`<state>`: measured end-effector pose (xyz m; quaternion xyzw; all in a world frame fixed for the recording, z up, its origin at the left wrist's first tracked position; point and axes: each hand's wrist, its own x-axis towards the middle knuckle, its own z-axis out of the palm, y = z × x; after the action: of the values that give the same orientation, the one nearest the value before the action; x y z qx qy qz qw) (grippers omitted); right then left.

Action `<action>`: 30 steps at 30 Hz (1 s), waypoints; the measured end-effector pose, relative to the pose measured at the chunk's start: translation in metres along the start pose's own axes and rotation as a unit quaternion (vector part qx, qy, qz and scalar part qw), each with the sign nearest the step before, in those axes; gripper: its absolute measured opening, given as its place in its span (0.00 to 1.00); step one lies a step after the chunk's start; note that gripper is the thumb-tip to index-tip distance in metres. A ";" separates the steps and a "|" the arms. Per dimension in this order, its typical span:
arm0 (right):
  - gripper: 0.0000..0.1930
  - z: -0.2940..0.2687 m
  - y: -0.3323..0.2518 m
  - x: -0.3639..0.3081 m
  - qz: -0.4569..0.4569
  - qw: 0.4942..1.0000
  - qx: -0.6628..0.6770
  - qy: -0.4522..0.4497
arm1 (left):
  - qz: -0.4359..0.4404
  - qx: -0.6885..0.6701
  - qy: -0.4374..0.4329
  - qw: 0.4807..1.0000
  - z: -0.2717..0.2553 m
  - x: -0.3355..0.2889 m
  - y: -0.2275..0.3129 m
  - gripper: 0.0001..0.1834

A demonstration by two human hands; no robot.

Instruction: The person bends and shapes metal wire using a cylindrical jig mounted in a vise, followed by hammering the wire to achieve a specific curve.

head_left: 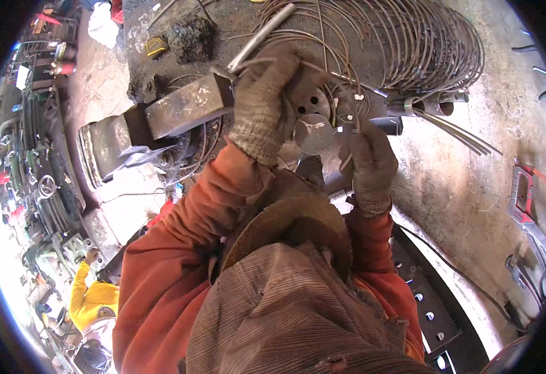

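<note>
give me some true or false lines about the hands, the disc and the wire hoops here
1. Both hands wear knit gloves. True: left hand, right hand.
2. The round metal disc lies on the ground far from the hands. False: it sits between the two hands.
3. Wire hoops are stacked beyond the hands. True.
4. The sleeves are blue. False: they are orange-red.
5. The left hand's grip is on a thin rod. True.

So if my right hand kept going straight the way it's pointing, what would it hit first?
Most likely the round metal disc just above the right hand, with curved wire rods beyond; depth is hard to judge.
</note>
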<state>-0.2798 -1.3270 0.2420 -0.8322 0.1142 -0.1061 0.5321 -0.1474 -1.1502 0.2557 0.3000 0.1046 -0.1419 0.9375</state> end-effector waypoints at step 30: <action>0.19 -0.022 0.118 0.010 0.004 0.997 0.048 -0.058 | 0.297 0.724 -0.347 0.517 0.034 -0.025 -0.075 0.19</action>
<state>-0.2862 -1.3971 0.1441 -0.8103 0.0812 -0.0613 0.5771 -0.1914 -1.2234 0.2499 0.8160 -0.4627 0.0250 0.3457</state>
